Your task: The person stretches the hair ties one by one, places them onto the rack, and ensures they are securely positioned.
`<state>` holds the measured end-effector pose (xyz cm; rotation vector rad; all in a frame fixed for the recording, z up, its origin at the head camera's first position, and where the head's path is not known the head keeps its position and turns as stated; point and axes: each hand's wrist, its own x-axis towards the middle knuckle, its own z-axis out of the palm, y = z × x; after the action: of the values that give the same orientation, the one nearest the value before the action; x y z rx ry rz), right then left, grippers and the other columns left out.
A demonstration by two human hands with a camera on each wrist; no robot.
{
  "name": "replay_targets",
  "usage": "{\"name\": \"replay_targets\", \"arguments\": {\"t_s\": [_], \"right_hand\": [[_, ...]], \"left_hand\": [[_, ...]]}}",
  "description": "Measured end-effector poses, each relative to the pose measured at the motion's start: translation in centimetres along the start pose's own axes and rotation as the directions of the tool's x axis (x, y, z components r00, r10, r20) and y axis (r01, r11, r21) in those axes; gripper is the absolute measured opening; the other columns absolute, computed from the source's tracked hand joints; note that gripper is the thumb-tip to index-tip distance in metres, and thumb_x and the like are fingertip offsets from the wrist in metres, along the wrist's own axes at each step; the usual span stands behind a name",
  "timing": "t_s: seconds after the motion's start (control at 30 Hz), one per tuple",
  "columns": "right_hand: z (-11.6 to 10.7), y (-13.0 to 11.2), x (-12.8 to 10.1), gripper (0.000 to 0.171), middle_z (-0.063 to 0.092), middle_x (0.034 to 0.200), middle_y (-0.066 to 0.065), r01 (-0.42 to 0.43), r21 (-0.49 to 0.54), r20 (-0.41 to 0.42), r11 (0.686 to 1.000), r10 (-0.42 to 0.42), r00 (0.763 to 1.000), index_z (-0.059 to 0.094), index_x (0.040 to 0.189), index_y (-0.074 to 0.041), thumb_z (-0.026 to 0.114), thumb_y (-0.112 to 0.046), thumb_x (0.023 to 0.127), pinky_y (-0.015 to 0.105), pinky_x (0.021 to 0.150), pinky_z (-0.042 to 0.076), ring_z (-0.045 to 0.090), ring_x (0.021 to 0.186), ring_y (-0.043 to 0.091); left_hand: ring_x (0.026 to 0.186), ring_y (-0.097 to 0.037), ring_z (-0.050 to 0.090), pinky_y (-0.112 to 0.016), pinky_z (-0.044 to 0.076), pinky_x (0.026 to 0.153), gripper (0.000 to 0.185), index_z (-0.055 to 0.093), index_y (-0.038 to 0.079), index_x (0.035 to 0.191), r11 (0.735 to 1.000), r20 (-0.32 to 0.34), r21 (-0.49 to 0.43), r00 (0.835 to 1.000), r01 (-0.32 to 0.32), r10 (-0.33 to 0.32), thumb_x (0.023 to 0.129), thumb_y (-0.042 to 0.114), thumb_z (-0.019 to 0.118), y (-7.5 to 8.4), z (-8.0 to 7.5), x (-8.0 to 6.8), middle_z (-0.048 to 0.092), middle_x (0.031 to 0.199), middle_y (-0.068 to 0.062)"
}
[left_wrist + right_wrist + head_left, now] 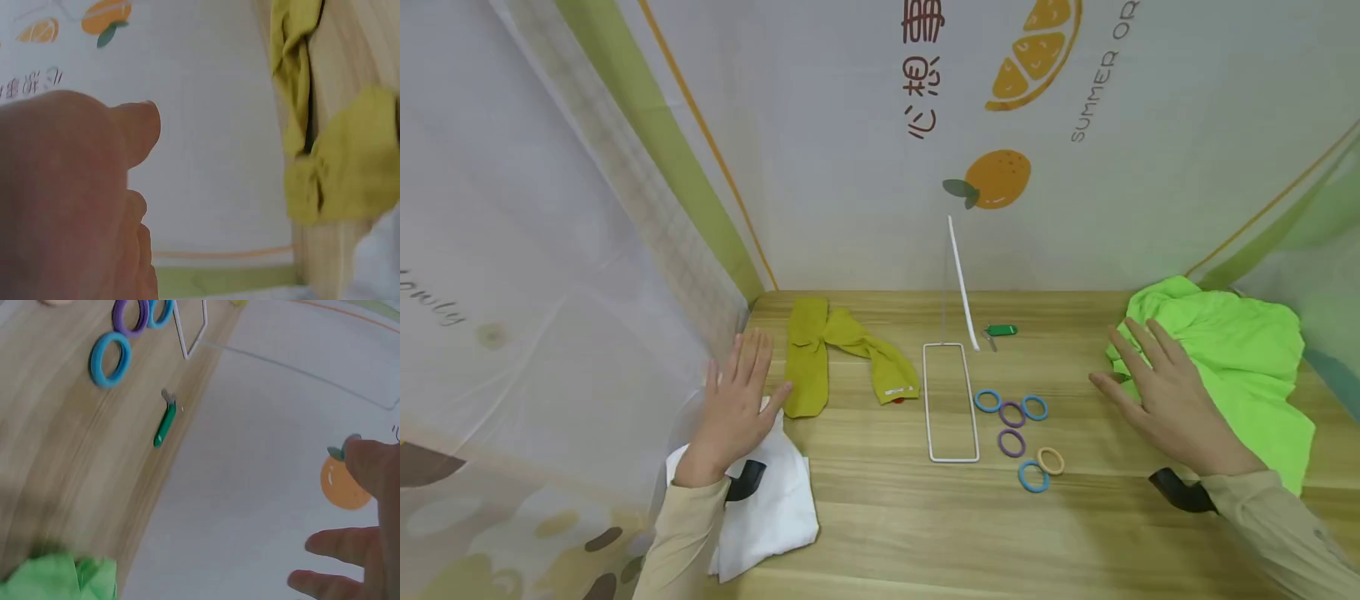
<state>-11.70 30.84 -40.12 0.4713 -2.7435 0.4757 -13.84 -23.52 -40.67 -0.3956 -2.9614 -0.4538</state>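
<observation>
My left hand lies flat with straight fingers over the far edge of a white cloth, close to two mustard-yellow socks. My right hand is spread open, fingers straight, over the left edge of a bright green cloth. Neither hand grips anything. In the left wrist view the yellow socks lie beside my fingers. The right wrist view shows my fingertips against the backdrop and a corner of the green cloth.
A white wire stand rests mid-table on the wooden table. Several coloured hair rings lie to its right, and a small green clip sits further back. Printed fabric walls close in the left, back and right sides.
</observation>
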Motion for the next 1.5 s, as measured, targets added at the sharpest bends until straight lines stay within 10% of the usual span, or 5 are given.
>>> {"name": "replay_targets", "arguments": {"t_s": [0.23, 0.47, 0.7, 1.27, 1.5], "right_hand": [[3.9, -2.6, 3.9, 0.030, 0.073, 0.104, 0.021, 0.086, 0.100, 0.081, 0.991, -0.094, 0.992, 0.071, 0.115, 0.010, 0.074, -0.010, 0.093, 0.053, 0.085, 0.056, 0.068, 0.098, 0.038], [8.7, -3.6, 7.5, 0.020, 0.073, 0.085, 0.010, -0.004, 0.187, 0.403, 0.982, -0.073, 0.912, 0.074, 0.104, 0.009, 0.069, -0.008, 0.095, 0.036, 0.069, 0.058, 0.067, 0.074, 0.018], [11.4, -4.0, 8.8, 0.012, 0.073, 0.080, 0.008, -0.061, 0.209, 0.480, 0.976, -0.048, 0.876, 0.075, 0.090, 0.002, 0.072, -0.008, 0.094, 0.028, 0.063, 0.056, 0.064, 0.067, 0.012], [11.9, -3.7, 8.8, 0.007, 0.068, 0.079, 0.006, -0.125, 0.227, 0.447, 0.966, 0.011, 0.894, 0.067, 0.084, -0.004, 0.069, -0.003, 0.091, 0.031, 0.066, 0.056, 0.062, 0.069, 0.016], [6.1, -6.3, 8.7, 0.005, 0.068, 0.080, 0.003, -0.053, 0.392, 0.199, 0.919, -0.028, 0.980, 0.069, 0.090, -0.003, 0.070, -0.004, 0.095, 0.026, 0.065, 0.049, 0.060, 0.073, 0.011]], "left_hand": [[0.159, -0.038, 0.009, -0.069, 0.011, 0.122, 0.074, 0.013, 0.005, 0.165, 0.990, 0.050, -0.085, 0.992, -0.113, 0.118, 0.108, 0.038, 0.048, 5.0, 5.1, 0.8, 0.008, 0.173, -0.013], [0.158, -0.037, 0.016, -0.063, 0.020, 0.123, 0.066, 0.020, 0.003, 0.164, 0.966, 0.206, -0.110, 0.945, -0.236, 0.254, 0.111, 0.037, 0.041, 11.1, 10.2, 0.8, 0.017, 0.172, -0.016], [0.159, -0.026, 0.019, -0.058, 0.024, 0.123, 0.062, 0.022, 0.007, 0.164, 0.957, 0.299, -0.083, 0.909, -0.278, 0.290, 0.112, 0.036, 0.038, 14.2, 13.2, -0.2, 0.021, 0.172, -0.009], [0.157, -0.021, 0.026, -0.053, 0.026, 0.124, 0.055, 0.033, 0.006, 0.161, 0.948, 0.206, 0.034, 0.930, -0.317, 0.304, 0.111, 0.029, 0.039, 14.7, 14.9, -0.8, 0.029, 0.170, -0.008], [0.158, -0.021, 0.025, -0.054, 0.023, 0.124, 0.055, 0.032, 0.006, 0.161, 0.953, 0.222, 0.000, 0.929, -0.303, 0.295, 0.111, 0.027, 0.039, 14.6, 15.0, -0.7, 0.027, 0.170, -0.008]]}}
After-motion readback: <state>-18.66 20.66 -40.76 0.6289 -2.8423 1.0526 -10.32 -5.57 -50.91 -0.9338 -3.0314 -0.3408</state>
